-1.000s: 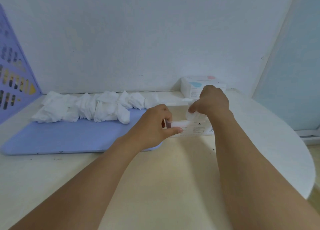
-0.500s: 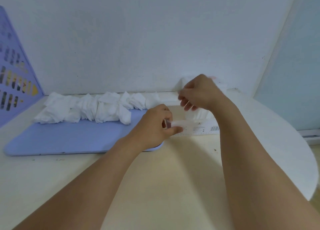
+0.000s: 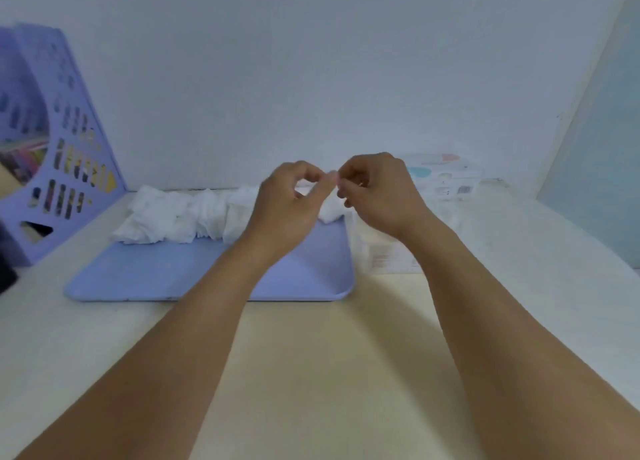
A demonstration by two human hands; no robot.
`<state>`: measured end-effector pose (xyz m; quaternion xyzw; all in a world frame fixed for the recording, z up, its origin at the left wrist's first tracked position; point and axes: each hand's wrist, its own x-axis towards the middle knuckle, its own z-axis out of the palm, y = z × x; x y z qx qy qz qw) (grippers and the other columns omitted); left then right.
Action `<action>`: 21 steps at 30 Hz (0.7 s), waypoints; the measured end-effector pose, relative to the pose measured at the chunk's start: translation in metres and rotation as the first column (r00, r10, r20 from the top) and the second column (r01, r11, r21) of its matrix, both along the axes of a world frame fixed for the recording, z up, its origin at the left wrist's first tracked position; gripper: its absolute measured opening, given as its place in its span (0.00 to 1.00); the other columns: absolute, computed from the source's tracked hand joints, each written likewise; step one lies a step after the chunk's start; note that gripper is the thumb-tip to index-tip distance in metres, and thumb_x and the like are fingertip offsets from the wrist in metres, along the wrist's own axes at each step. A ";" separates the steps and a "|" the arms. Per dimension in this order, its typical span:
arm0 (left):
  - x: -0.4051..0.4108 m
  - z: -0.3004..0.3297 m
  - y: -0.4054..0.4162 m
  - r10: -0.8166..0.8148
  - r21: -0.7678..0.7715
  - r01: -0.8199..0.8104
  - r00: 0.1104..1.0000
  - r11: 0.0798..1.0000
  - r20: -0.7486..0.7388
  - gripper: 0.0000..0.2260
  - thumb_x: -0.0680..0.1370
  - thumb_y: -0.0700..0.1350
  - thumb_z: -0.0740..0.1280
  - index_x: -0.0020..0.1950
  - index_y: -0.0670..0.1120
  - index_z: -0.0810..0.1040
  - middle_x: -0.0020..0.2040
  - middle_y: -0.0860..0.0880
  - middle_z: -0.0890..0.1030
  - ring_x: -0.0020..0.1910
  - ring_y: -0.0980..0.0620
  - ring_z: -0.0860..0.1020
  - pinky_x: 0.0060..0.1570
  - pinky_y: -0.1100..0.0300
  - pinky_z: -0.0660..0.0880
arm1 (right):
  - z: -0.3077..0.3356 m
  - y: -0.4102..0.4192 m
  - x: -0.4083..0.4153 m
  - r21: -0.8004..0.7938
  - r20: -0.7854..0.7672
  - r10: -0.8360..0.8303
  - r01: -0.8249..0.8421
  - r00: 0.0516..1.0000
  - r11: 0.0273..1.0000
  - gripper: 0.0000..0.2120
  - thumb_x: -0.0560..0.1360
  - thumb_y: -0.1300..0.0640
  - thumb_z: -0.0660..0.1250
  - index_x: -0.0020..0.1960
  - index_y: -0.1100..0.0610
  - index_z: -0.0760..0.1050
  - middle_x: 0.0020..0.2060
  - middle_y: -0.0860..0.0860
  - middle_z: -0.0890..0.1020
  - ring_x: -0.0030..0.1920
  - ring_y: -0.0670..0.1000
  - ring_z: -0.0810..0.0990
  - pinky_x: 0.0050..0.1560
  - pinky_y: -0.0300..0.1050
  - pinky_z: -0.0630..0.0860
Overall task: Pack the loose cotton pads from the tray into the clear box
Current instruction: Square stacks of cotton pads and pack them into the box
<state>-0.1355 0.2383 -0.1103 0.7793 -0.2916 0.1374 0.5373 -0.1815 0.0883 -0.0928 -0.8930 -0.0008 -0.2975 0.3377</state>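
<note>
Several loose white cotton pads (image 3: 180,217) lie in a row along the far edge of the blue tray (image 3: 166,276). The clear box (image 3: 381,255) stands just right of the tray, partly hidden behind my right wrist; the blur hides its contents. My left hand (image 3: 284,206) and my right hand (image 3: 377,193) hover above the tray's far right corner. Their curled fingertips meet in the air over the last pads. A pale spot shows where they touch, but the blur hides whether anything is pinched there.
A white carton with pink and blue marks (image 3: 446,179) stands against the wall behind the clear box. A purple perforated file holder (image 3: 69,141) stands at the far left, with a dark object (image 3: 5,269) at the left edge. The pale table rounds off on the right.
My left hand let go of the clear box and rose toward the pads. My right hand lifted out of the box and moved left to meet it. The view shifted left.
</note>
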 end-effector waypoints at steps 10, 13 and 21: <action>0.037 -0.035 0.104 0.442 0.119 -0.432 0.892 0.894 -0.088 0.03 0.78 0.42 0.66 0.45 0.46 0.78 0.38 0.55 0.79 0.38 0.54 0.77 0.34 0.67 0.69 | -0.064 0.092 0.020 -0.034 -0.286 0.087 -0.101 0.954 0.994 0.39 0.69 0.50 0.79 0.74 0.56 0.64 0.69 0.53 0.68 0.64 0.54 0.73 0.63 0.46 0.71; 0.040 -0.051 0.108 0.439 0.133 -0.425 0.892 0.896 -0.111 0.07 0.77 0.40 0.65 0.54 0.47 0.76 0.40 0.54 0.76 0.37 0.61 0.73 0.32 0.69 0.65 | -0.063 0.092 0.034 -0.001 -0.314 0.045 -0.048 0.948 0.999 0.41 0.70 0.54 0.77 0.77 0.56 0.61 0.70 0.55 0.68 0.68 0.56 0.72 0.63 0.46 0.71; 0.045 -0.061 0.103 0.279 0.410 -0.224 0.957 0.884 -0.078 0.21 0.77 0.46 0.66 0.70 0.47 0.71 0.48 0.47 0.81 0.48 0.45 0.80 0.53 0.48 0.79 | -0.066 0.093 0.068 0.005 -0.410 0.034 -0.035 0.912 0.999 0.34 0.71 0.60 0.73 0.74 0.55 0.65 0.63 0.54 0.77 0.61 0.56 0.78 0.54 0.45 0.74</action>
